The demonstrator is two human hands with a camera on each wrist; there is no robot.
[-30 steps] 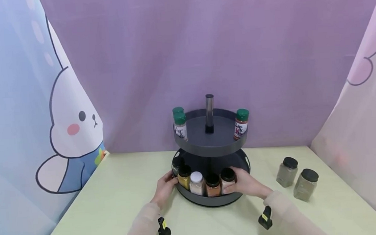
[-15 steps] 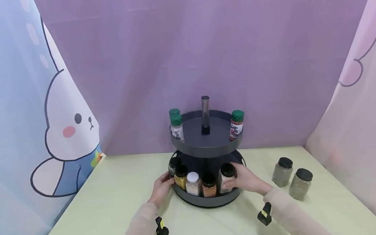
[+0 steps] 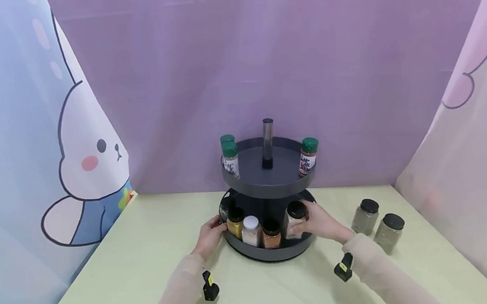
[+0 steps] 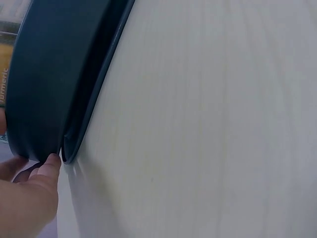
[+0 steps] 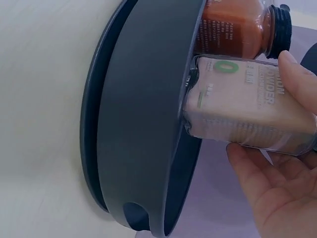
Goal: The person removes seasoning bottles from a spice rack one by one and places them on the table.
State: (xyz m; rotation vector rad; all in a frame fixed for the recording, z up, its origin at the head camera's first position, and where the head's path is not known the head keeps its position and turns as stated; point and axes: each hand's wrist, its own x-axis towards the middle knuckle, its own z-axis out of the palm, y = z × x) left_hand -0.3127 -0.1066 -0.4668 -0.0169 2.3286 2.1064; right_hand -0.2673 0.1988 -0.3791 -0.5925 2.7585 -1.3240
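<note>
Before a purple curtain (image 3: 221,78), a pale jar (image 5: 242,106) is pinched between thumb and fingers of the right hand (image 3: 321,221), any contact with the lower tray (image 3: 267,254) unclear; the tray's rim is gripped by the left hand (image 3: 208,235), its thumb cropped in the wrist view.
</note>
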